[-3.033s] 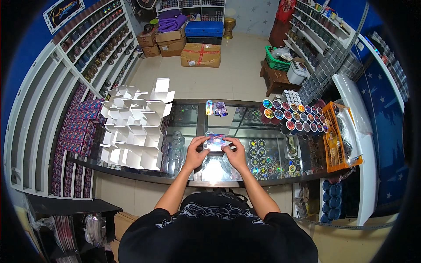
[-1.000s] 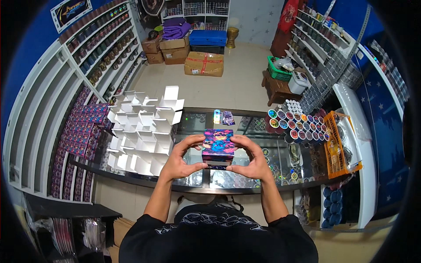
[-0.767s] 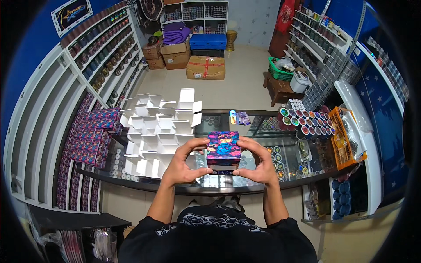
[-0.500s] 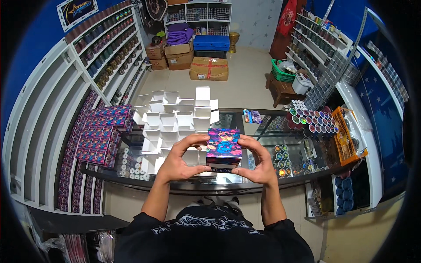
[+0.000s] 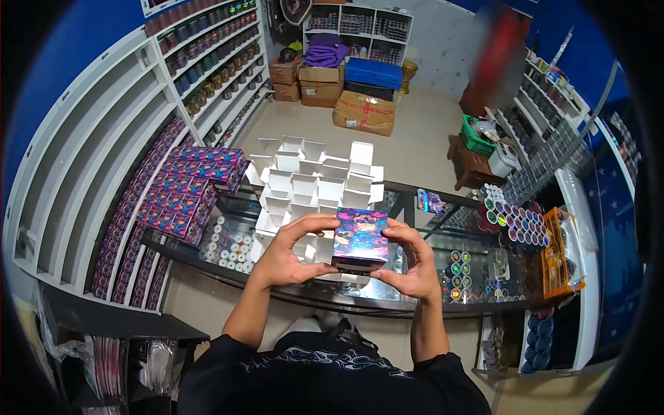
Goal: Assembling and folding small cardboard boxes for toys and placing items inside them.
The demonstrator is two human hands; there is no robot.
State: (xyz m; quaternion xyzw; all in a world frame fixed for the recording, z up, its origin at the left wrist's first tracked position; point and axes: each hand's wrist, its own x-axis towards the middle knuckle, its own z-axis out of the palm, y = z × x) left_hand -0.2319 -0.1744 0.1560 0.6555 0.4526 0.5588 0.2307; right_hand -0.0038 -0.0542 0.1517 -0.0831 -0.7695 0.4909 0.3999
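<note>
A small cube-shaped cardboard box [image 5: 361, 237] with a colourful pattern in pink, blue and purple is held up above the counter. My left hand [image 5: 294, 252] grips its left side, fingers at the upper edge and thumb at the lower one. On the opposite side my right hand [image 5: 413, 261] holds it the same way. Behind the box and my left hand stand many open white boxes [image 5: 281, 181] in a cluster on the glass counter, flaps up. Stacked patterned boxes [image 5: 173, 211] like the held one sit at the counter's left end.
The glass display counter [image 5: 332, 299] spans the width before me. White spools [image 5: 232, 247] show at its left; round-lidded jars [image 5: 515, 225] and an orange basket [image 5: 559, 252] stand at the right. White shelves [image 5: 86, 145] line the left wall. Cardboard cartons [image 5: 364, 113] rest on the floor beyond.
The view has turned, so the room appears shifted right and tilted. Both hands still hold the patterned box, which sits slightly further right and lower in the picture.
</note>
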